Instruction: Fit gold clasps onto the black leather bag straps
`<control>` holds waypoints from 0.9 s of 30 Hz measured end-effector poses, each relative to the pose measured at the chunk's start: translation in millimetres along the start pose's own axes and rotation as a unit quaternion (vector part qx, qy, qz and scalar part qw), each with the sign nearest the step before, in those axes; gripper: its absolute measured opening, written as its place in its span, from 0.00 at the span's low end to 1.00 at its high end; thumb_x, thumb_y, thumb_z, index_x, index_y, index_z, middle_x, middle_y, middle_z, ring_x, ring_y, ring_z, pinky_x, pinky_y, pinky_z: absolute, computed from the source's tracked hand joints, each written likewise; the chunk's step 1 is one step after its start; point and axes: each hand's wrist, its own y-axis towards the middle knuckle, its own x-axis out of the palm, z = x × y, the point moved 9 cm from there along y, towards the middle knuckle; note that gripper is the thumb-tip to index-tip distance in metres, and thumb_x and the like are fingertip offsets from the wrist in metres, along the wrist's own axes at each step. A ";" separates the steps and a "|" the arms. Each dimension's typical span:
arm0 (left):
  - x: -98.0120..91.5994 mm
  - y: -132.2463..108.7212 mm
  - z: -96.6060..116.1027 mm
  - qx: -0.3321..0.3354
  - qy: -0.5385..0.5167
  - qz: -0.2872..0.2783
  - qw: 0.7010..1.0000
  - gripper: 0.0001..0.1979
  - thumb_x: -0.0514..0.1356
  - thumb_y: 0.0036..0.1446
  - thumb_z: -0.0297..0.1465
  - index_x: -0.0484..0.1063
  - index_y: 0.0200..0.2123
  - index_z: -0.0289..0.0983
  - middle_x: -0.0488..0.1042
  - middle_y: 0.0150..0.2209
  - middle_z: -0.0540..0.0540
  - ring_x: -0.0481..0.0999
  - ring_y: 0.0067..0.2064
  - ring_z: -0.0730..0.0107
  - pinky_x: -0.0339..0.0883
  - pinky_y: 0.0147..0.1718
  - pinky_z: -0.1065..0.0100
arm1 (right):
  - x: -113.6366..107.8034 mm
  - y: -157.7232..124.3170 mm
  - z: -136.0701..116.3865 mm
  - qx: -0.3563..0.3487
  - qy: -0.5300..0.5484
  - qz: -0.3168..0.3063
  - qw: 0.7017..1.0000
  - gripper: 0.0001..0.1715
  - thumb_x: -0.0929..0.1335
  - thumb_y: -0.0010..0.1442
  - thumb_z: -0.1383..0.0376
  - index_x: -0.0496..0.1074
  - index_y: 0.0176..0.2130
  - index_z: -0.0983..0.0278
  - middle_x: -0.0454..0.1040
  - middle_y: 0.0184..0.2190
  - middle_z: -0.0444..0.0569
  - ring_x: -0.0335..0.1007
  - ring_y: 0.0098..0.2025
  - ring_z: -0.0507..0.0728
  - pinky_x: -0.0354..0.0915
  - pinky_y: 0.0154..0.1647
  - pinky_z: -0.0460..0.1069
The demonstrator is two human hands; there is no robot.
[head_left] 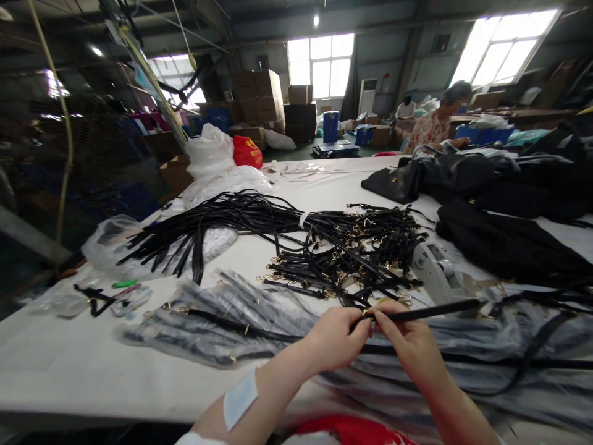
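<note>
My left hand (334, 339) and my right hand (410, 342) meet over the near edge of the white table (69, 364). Both pinch one black strap (430, 311) at its end, where a small gold clasp shows between the fingertips. The strap runs off to the right from my right hand. Under my hands lie several clear plastic sleeves with straps inside (222, 327). Just beyond them is a big bundle of black straps with gold clasps (324, 247), tied in the middle with a white band.
Black bags (500, 185) are heaped at the right. A grey tape dispenser (438, 269) stands near the bundle. White plastic bags (210, 154) and a red bag (247, 151) sit at the far left. Another person (435, 127) works at the far end.
</note>
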 end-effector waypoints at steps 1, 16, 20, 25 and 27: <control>0.6 0.2 -1.2 -0.002 0.002 0.000 1.000 0.18 0.50 0.64 0.36 0.74 0.29 0.35 0.70 0.23 0.51 0.64 0.26 0.73 0.52 0.25 0.71 | 1.5 -0.1 0.2 -0.001 -0.004 -0.002 1.000 0.13 0.66 0.65 0.56 0.76 0.39 0.62 0.75 0.33 0.49 0.72 0.36 0.57 0.69 0.38 0.50; 11.1 1.1 -20.8 -0.008 -0.027 -0.014 0.999 0.17 0.50 0.63 0.36 0.76 0.33 0.35 0.76 0.28 0.48 0.68 0.29 0.70 0.59 0.29 0.72 | 16.3 1.2 8.7 0.004 -0.053 -0.012 0.999 0.15 0.65 0.66 0.55 0.75 0.36 0.61 0.75 0.31 0.48 0.72 0.36 0.58 0.68 0.39 0.51; 13.0 1.7 -24.8 -0.016 -0.025 -0.015 0.999 0.18 0.50 0.63 0.36 0.76 0.34 0.35 0.77 0.30 0.47 0.69 0.29 0.69 0.60 0.30 0.71 | 18.4 1.9 7.5 -0.005 -0.063 -0.007 0.998 0.15 0.65 0.66 0.56 0.75 0.35 0.61 0.75 0.31 0.48 0.72 0.37 0.59 0.68 0.40 0.51; 12.5 1.4 -23.7 -0.019 -0.015 -0.015 1.000 0.16 0.51 0.62 0.35 0.75 0.31 0.35 0.73 0.26 0.48 0.66 0.28 0.70 0.55 0.26 0.72 | 21.1 0.3 15.4 0.008 -0.056 -0.008 0.998 0.15 0.65 0.66 0.56 0.75 0.35 0.61 0.75 0.32 0.49 0.72 0.37 0.59 0.67 0.40 0.51; 13.1 1.8 -24.3 -0.021 -0.015 -0.014 1.000 0.15 0.51 0.61 0.34 0.75 0.30 0.35 0.72 0.25 0.49 0.65 0.27 0.71 0.54 0.25 0.72 | 22.4 -0.3 20.3 0.016 -0.054 -0.014 0.998 0.15 0.65 0.66 0.56 0.74 0.36 0.61 0.76 0.33 0.49 0.72 0.38 0.59 0.67 0.40 0.51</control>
